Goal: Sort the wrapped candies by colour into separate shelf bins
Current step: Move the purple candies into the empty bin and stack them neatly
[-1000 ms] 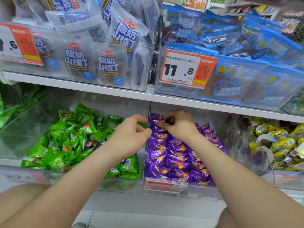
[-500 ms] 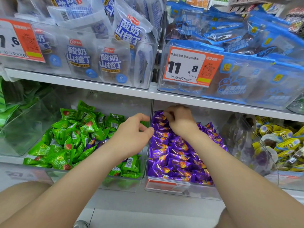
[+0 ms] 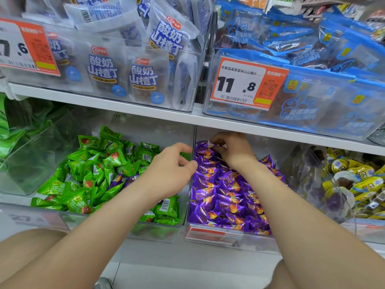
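Blurred label (image 3: 212,234) on purple bin (image 3: 260,244), edge-cropped left price tag (image 3: 27,46)

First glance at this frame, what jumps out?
Two bright piles side by side: green candies in one clear bin, purple candies in the next bin, with a few purple strays among the green. The right hand pinches a purple wrapper at that bin's back; an orange 11.8 price tag hangs above.

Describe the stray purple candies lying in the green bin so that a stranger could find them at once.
Look under the white shelf board to the clear plastic bin of green wrapped candies. Mid-heap, beside the person's left hand, lie a few shiny purple wrapped candies. Only they are purple among the green.
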The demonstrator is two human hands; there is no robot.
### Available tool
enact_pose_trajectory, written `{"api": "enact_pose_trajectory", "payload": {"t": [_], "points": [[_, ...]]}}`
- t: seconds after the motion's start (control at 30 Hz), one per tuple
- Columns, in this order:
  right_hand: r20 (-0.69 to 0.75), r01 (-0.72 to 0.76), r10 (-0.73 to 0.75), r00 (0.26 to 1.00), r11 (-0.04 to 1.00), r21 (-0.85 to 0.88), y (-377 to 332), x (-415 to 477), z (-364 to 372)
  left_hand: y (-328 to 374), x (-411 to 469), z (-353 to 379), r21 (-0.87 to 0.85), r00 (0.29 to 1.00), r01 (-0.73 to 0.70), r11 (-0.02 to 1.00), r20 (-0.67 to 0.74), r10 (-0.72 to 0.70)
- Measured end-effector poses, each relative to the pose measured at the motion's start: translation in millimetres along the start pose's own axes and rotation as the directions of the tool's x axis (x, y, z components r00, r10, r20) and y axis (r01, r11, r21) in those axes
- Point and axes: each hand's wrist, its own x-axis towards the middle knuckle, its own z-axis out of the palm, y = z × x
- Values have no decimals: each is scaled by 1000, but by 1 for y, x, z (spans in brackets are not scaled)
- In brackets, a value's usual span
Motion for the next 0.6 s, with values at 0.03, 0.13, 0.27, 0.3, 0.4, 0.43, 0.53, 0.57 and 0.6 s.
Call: {"api": "enact_pose_trajectory", "payload": {"t": [0.03,0.13,0.27,0.3,0.4,0.43,0.53,0.57,0.6], "points": [[-17,-8,8,1000,1000,13,0,1,1,0,0,0,-1,1000,0,1000,0,0],[-66,-51,55,996,997,59,1,3,3,1,-1,-1,4,1000,4,1000,4,-4],[-33,-76,78,996,994,78,1,4,8,2,-1,-2,6,1000,4,1000,16,-4],[-39,-66,68,997,996,51,0,3,8,1,-1,-3,10,1000,1,1000,21,-1],[-69,-65,63,996,997,-29,-9,0,4,-2,1,-6,5,999,7,1000,31,-7],[-75,-75,72,995,996,-45,-13,-3,2,-4,3,-9,12,1000,12,1000,27,-12],[-81,-108,101,992,990,-88,-27,-13,-7,-10,7,-24,167,1000,14,986,-22,-11],[-74,-116,110,991,990,-83,-33,-18,-11,-13,7,-31,265,999,15,964,-35,-6],[-63,-118,114,992,991,-59,-39,-24,-14,-17,8,-37,378,999,17,925,-37,-4]]}}
